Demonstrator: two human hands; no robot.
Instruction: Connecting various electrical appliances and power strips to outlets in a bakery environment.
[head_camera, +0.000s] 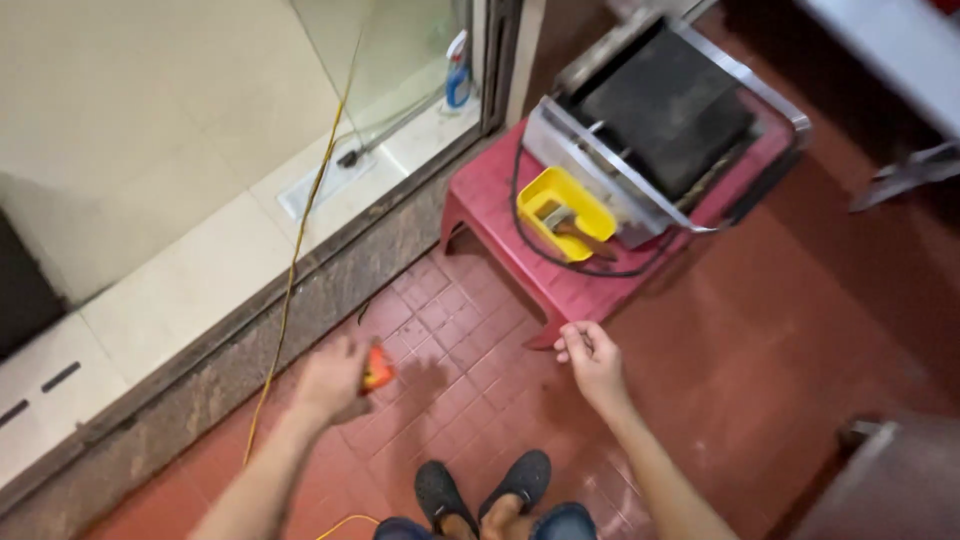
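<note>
Holding a small orange thing (377, 368), my left hand (332, 380) is closed around it — I cannot tell what the thing is, it is blurry. A yellow cord (300, 235) runs up along the stone step (330, 290) just beyond that hand.

My right hand (592, 358) is half curled, fingers bent in loosely, with nothing in it. It hangs just near the corner of a low red stool (495, 195), not touching it as far as I can see.

On the stool, past my right hand, sits a metal grill machine (665, 120) with a dark flat plate. A yellow tray (562, 208) rests against its front with a brush in it, and a black cord (520, 190) loops around it.

Below both hands are my black shoes (482, 488) on the red tile floor (450, 390). Far beyond my left hand, a blue spray bottle (458, 72) stands on the pale floor.
</note>
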